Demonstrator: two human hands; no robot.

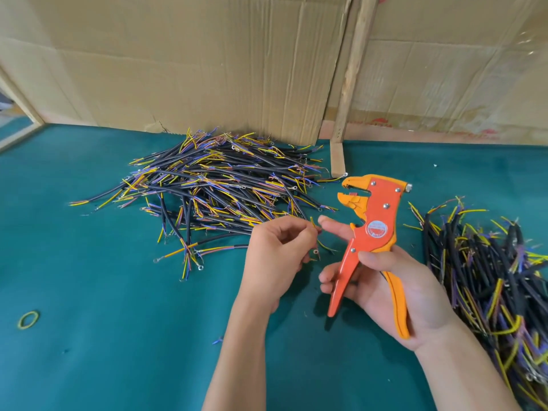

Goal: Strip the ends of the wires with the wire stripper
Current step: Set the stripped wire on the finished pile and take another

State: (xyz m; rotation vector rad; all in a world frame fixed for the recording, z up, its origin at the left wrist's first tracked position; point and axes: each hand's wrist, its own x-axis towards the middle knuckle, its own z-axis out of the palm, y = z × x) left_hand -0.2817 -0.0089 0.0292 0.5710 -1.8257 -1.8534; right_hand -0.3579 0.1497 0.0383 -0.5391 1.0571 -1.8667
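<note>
Here we see a green tabletop point(118, 336) backed by upright cardboard sheets point(207, 69) and a wooden post point(353, 69). The right hand point(394, 289) holds the orange stripper point(376, 232) upright above the tabletop: its grip is curled round the two handles, thumb across the front, fingers behind, index finger stretched toward the left hand. The stripper's jaws, at the top, point left and stand slightly parted, with nothing between them. The left hand point(278, 256) hovers just left of the stripper; its grip pinches a thin wire point(314, 225) between thumb and fingertips, the wire's yellow end showing above the fingers, close to the right index finger. A small ring terminal point(315, 252) hangs just below that hand; we cannot tell whether it belongs to the pinched wire. Behind the left hand, against the cardboard, lies a large pile point(219, 185) of black-sheathed wires with yellow, blue and purple cores fanned out at their ends. A second pile point(489, 277) of the same wires lies at the right edge, just beside the right forearm. A yellow rubber band point(28, 319) rests on the tabletop at lower left, well apart from both hands.
</note>
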